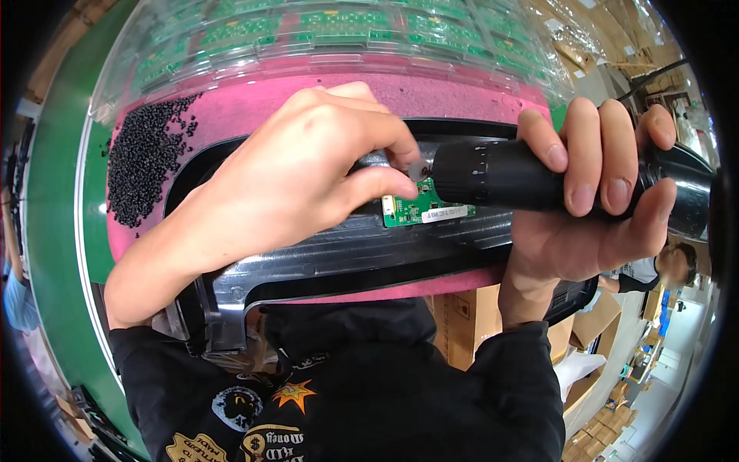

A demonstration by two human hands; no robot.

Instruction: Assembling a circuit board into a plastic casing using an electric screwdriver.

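A black electric screwdriver (481, 173) lies level in my right hand (583, 169), whose fingers wrap round its body. The tool's nose points left. My left hand (300, 162) reaches across with thumb and index finger closed around a small grey piece (419, 170) by the nose; I cannot make out its kind. Just below the nose, a green circuit board (404, 215) with a white label sits in a long black plastic housing (331, 258). My left hand and the tool hide part of the board and housing.
A heap of small black screws (146, 158) lies at the left on a pink mat (254, 96). Clear plastic trays (331, 50) with several green boards stand behind. Cardboard boxes (469, 323) are below the mat. Another person (643, 271) is at the right.
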